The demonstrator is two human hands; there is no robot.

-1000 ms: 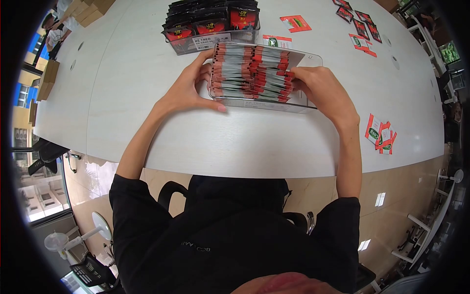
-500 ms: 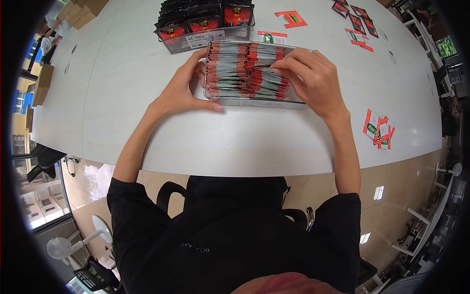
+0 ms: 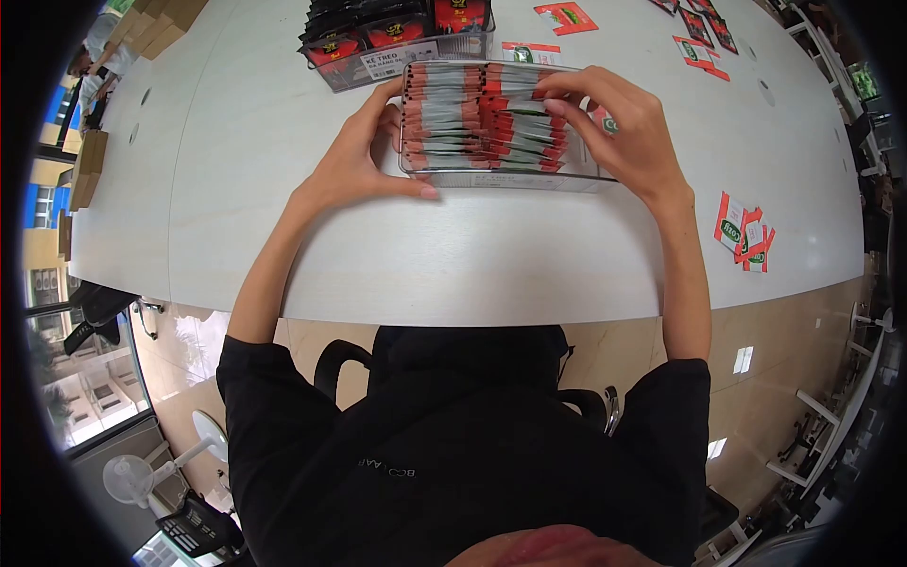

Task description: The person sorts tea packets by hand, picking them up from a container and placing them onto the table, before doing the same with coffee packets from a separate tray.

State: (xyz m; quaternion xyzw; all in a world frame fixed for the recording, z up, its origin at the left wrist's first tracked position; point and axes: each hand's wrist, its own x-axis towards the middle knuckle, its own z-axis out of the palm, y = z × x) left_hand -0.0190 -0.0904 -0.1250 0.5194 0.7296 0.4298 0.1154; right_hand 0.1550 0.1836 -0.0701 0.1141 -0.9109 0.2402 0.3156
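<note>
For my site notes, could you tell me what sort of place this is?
Probably an office or meeting room used for packing: a long white table with cable holes, office chairs, and clear bins of sachets.

Pale wooden table (image 3: 491, 265), glossy beige tiled floor (image 3: 775, 359), window (image 3: 66, 378) at left, daylight.

Two clear trays (image 3: 510, 178), two hands (image 3: 354, 165)
</note>
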